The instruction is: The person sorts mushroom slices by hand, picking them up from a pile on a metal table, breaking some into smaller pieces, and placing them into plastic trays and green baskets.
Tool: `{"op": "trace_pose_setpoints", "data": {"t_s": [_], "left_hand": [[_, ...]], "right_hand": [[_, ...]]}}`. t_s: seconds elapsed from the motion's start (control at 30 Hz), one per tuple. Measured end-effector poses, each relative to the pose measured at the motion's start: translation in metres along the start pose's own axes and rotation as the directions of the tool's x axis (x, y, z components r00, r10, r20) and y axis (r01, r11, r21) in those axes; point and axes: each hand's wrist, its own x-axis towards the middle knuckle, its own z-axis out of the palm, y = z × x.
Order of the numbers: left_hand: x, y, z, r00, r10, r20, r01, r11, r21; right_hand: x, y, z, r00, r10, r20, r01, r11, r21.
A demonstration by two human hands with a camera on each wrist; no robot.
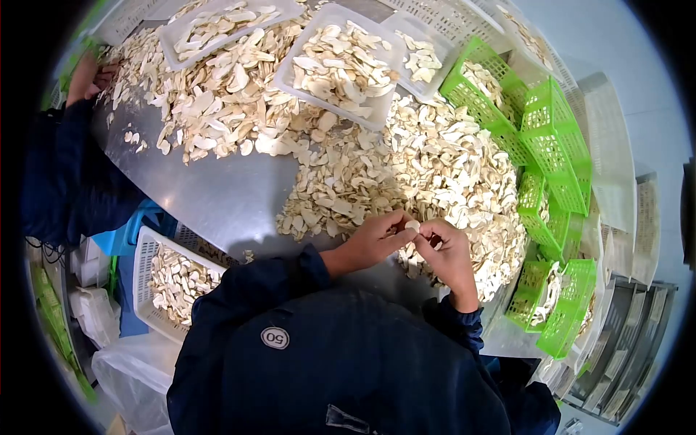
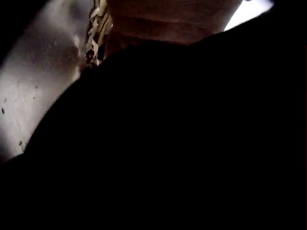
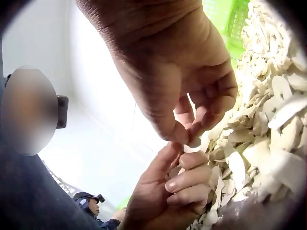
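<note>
Over the near edge of a heap of dried mushroom slices [image 1: 348,181], both hands meet at the fingertips. A small pale mushroom slice [image 1: 412,225] sits between them. My left hand [image 1: 371,241] pinches it between thumb and fingers from the left. From the other side my right hand [image 1: 448,258] holds it with thumb and forefinger. In the right wrist view the right hand [image 3: 177,81] comes down from above, and the left hand [image 3: 168,189] is below with curled fingers; the slice is mostly hidden there. Dark sleeve fills most of the left wrist view.
Clear plastic trays [image 1: 285,76] of slices stand on the metal table [image 1: 210,192]. Green baskets [image 1: 554,138] line the right side. A white crate [image 1: 147,290] with slices is at lower left. Another person's hand [image 1: 85,76] touches the pile at far left.
</note>
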Motion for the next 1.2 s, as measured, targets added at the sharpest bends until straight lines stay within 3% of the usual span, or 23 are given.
{"op": "trace_pose_setpoints", "data": {"t_s": [0.03,0.13,0.23,0.33,0.4,0.53,0.63,0.77,0.9,1.03,1.13,1.2], "left_hand": [[0.001,-0.002,-0.001,0.999,0.052,0.005,-0.052,0.997,0.064],[-0.001,0.000,-0.001,0.999,0.031,0.010,-0.031,0.998,0.047],[-0.003,0.005,-0.003,0.956,-0.246,0.158,0.285,0.902,-0.323],[-0.002,0.002,-0.003,0.949,-0.243,0.202,0.313,0.816,-0.486],[-0.002,-0.001,-0.003,0.956,-0.240,0.169,0.292,0.837,-0.463],[-0.003,0.006,-0.001,0.961,-0.246,0.125,0.276,0.871,-0.406],[-0.002,0.004,0.000,0.974,-0.203,0.099,0.222,0.941,-0.255],[-0.002,0.005,0.000,0.966,-0.240,0.100,0.259,0.925,-0.278],[-0.002,0.002,-0.001,0.980,-0.188,0.070,0.198,0.961,-0.193],[-0.003,0.010,-0.002,0.966,-0.224,0.127,0.252,0.921,-0.298],[-0.002,0.006,-0.004,0.962,-0.222,0.159,0.267,0.891,-0.367],[-0.001,0.005,-0.005,0.952,-0.232,0.201,0.296,0.868,-0.399]], "right_hand": [[-0.001,0.002,0.001,1.000,-0.003,-0.014,0.004,1.000,0.004],[-0.004,0.009,0.006,0.999,0.011,-0.046,-0.009,0.999,0.046],[-0.007,0.018,0.007,0.996,0.053,-0.065,-0.041,0.984,0.172],[-0.007,0.022,0.008,0.983,0.116,-0.141,-0.064,0.944,0.324],[-0.006,0.016,0.007,0.959,0.161,-0.232,-0.067,0.928,0.367],[-0.011,0.015,0.004,0.994,0.079,-0.079,-0.062,0.979,0.194],[-0.012,0.010,0.006,0.999,0.017,-0.030,-0.013,0.991,0.133],[-0.012,0.007,0.007,0.999,0.009,-0.036,-0.005,0.992,0.122],[-0.015,0.005,0.002,1.000,0.020,-0.004,-0.020,0.994,0.109],[-0.015,0.015,0.002,1.000,0.028,0.013,-0.030,0.980,0.197],[-0.008,0.027,0.000,0.991,0.066,-0.116,-0.039,0.973,0.226],[0.007,0.024,-0.013,0.960,0.085,-0.267,-0.086,0.996,0.007]]}}
